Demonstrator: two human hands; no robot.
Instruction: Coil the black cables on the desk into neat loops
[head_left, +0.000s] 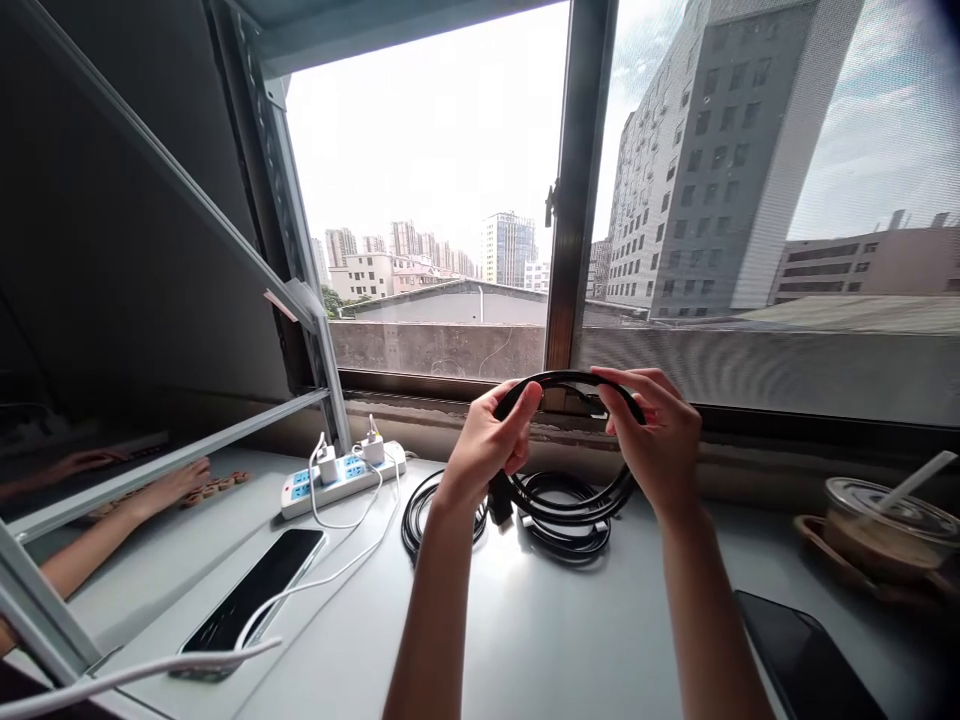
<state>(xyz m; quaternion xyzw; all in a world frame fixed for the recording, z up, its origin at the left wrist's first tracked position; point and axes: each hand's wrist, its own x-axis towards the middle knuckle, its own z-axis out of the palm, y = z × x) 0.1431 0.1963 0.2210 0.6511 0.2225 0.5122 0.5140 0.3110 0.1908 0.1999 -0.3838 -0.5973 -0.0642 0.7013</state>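
A coiled black cable is held up in front of me between both hands. My left hand grips the left side of the loop, thumb on top, and a dark connector end hangs just below it. My right hand pinches the upper right of the same loop. Behind and below it, a second black cable coil lies on the white table. Another black coil rests to the left, partly hidden by my left wrist.
At the left stand a white power strip with two plugged chargers and a phone with white cords. A black phone and a lidded drink cup are at right. Another person's hand shows beyond the metal frame.
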